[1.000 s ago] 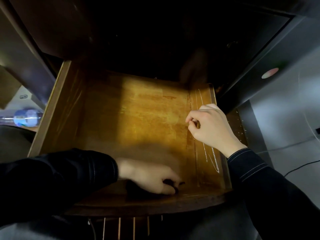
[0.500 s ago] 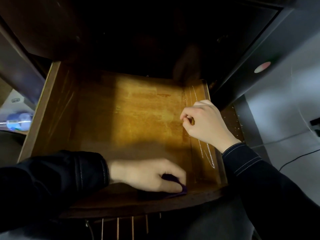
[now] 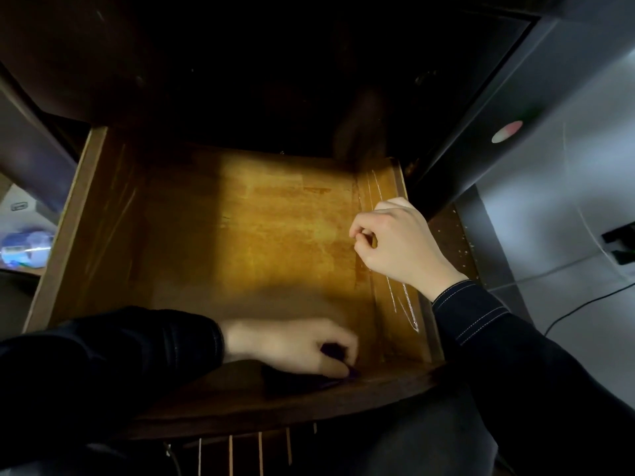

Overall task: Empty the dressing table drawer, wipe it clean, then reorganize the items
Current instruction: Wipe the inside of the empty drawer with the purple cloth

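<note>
Drawer (image 3: 113, 235): pulled out, fills centre of frame. Wooden floor bare, lit yellow-brown in the middle, shadowed along the left and the bottom. Back part runs under the dark dressing table body at top of frame. White scratch lines on the inner face of the right wall.

Left sleeve (image 3: 113, 359): dark, enters from lower left, crosses the drawer's front edge.

Right sleeve (image 3: 508, 341): dark with pale stitching, enters from lower right.

Right hand (image 3: 398, 242): at centre right, resting on the drawer's right wall. Fingers curled narrow, thumb and forefinger tips nearly touching; whether they pinch anything, cannot tell.

Left hand (image 3: 292, 345): lower centre, palm down in the front right corner of the drawer floor, fingers closed over a cloth (image 3: 295, 381).

Cloth: dark, purple tint where light reaches it, bunched under the fingers against the drawer's front wall, just left of the right front corner.

Blurred blue-white object (image 3: 24, 249): left edge of frame, outside the drawer.
</note>
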`<action>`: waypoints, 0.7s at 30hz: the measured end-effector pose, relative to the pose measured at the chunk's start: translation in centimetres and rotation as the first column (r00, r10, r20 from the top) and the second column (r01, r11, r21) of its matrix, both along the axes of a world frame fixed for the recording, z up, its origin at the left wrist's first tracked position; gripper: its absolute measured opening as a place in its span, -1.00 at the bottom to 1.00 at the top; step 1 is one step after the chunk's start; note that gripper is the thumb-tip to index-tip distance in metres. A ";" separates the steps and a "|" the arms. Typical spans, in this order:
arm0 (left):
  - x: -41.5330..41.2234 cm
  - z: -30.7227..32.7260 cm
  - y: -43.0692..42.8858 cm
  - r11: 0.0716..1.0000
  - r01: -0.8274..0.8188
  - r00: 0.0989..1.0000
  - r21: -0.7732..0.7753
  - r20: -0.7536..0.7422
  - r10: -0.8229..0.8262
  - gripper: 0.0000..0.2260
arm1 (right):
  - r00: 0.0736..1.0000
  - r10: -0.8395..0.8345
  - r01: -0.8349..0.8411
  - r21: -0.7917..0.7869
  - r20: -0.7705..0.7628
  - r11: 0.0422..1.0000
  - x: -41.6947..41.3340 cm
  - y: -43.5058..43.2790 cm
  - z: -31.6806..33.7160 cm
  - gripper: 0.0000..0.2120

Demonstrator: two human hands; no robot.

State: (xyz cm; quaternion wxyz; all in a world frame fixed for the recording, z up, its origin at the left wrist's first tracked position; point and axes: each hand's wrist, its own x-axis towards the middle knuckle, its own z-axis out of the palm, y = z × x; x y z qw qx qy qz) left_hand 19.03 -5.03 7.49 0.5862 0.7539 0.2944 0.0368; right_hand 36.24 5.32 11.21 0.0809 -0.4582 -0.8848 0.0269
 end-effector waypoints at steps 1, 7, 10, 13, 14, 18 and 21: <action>0.1 -0.5 0.0 1.000 0.023 0.996 0.006 -0.084 -0.023 -0.90 | 1.000 -0.002 0.002 -0.003 0.002 1.000 0.0 0.0 0.0 -0.86; 0.4 1.2 -0.1 0.999 -0.048 0.984 -0.002 0.172 0.047 -0.98 | 1.000 0.001 -0.001 0.007 -0.002 1.000 0.0 0.0 0.1 -0.87; 0.8 0.9 0.0 0.998 -0.058 0.992 -0.011 0.111 0.059 -0.96 | 1.000 0.000 0.000 0.001 0.003 1.000 0.0 0.0 0.0 -0.87; 0.5 -0.4 0.0 1.000 0.020 0.993 0.011 -0.119 -0.019 -0.87 | 1.000 -0.004 0.004 0.001 0.001 1.000 0.0 -0.2 0.1 -0.87; 0.4 -0.4 0.0 0.999 0.033 0.992 0.025 -0.126 -0.029 -0.88 | 1.000 -0.003 0.003 0.003 0.002 1.000 0.0 -0.2 0.1 -0.87; 0.6 1.6 0.1 0.998 -0.047 0.979 -0.044 0.197 0.055 -0.96 | 1.000 0.002 -0.002 0.011 -0.010 1.000 0.0 0.0 0.2 -0.88; 1.2 1.8 0.1 0.997 -0.054 0.982 -0.051 0.179 0.062 -0.94 | 1.000 -0.002 0.002 0.007 -0.011 1.000 0.0 -0.1 0.2 -0.88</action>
